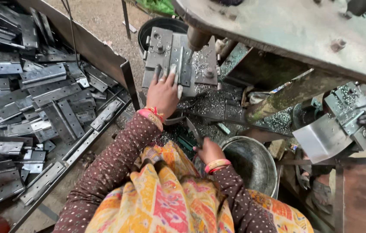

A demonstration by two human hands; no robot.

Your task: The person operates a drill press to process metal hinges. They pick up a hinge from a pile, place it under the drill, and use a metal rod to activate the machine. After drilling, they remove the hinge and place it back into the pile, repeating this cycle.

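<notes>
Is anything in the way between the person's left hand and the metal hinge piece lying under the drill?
Nothing visible. The left hand already rests with its fingers on the hinge piece, just beside the drill bit.

Left hand (pixel 163 92) presses hinge (pixel 182 65) under drill (pixel 196 39).

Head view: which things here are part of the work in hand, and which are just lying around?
In use:
- left hand pressing a metal hinge on the jig plate
- drill bit above it
- right hand on a dark lever

Lying about:
- pile of hinges
- metal bowl
- black bucket
- metal shavings
</notes>
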